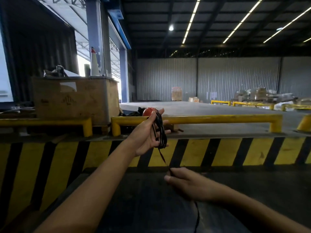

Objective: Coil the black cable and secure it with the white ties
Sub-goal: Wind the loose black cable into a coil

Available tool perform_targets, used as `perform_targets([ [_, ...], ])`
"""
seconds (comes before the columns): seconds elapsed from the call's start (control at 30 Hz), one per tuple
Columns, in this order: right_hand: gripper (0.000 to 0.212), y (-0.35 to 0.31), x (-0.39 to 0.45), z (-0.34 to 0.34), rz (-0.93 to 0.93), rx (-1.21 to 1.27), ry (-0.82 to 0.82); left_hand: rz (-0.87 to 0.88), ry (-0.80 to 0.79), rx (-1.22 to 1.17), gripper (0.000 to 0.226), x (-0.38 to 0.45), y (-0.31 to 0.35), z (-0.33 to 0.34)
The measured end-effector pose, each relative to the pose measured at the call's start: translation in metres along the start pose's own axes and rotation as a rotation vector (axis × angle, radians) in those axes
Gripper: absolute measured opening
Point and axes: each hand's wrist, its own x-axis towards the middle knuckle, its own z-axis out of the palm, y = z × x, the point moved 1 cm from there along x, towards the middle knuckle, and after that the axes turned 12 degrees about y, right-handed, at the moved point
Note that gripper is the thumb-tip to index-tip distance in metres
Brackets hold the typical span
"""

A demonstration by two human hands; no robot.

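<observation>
My left hand (146,133) is raised palm-up in front of the striped dock edge, and several loops of the black cable (160,132) hang wound around its fingers. A single strand runs from the loops down to my right hand (183,181), which pinches it between thumb and fingers low over the dark surface. The loose rest of the cable (197,216) trails from under my right wrist toward the bottom edge. No white ties are in view.
A yellow-and-black striped dock edge (218,152) runs across in front of me, with yellow guard rails (218,118) above it. A cardboard box (74,100) stands at the left. A red round object (148,111) lies behind my left hand. Pallets of goods (262,96) stand far right.
</observation>
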Motion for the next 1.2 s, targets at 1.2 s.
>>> perform_targets([
  [1.2, 0.012, 0.063, -0.008, -0.001, -0.143, -0.582, 0.093, -0.052, 0.237, 1.004, 0.05, -0.011, -0.071, -0.067],
])
